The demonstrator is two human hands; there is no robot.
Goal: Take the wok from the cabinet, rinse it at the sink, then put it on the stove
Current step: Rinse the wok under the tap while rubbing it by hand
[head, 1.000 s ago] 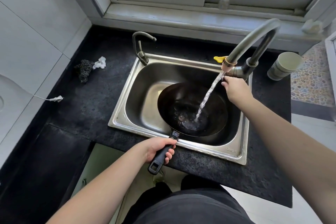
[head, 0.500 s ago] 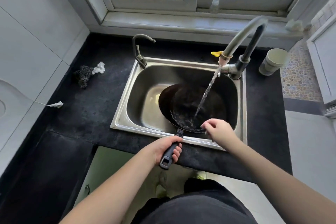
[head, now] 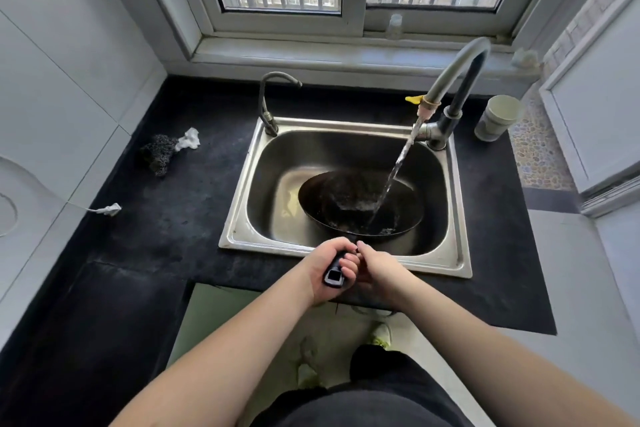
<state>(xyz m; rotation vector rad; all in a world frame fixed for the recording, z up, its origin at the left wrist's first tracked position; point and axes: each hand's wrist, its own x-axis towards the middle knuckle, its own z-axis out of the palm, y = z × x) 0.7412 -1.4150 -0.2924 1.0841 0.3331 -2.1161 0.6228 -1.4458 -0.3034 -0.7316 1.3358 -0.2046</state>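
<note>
The wok (head: 360,204) sits tilted in the sink (head: 460,253) under water running from the tap (head: 453,80), its handle (head: 335,274) jutting over the near rim with the left hand (head: 329,270) curled around it and the right hand (head: 377,270) pressed alongside, fingertips at the handle.

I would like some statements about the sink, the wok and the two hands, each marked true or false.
1. Water runs from the tall faucet into the wok. True.
2. The wok stands on the counter beside the sink. False: it sits inside the basin.
3. The left hand grips the wok's handle. True.
4. The right hand rests on the faucet lever. False: it is at the handle, next to the left hand.
5. A cup stands left of the sink. False: it stands at the right.
</note>
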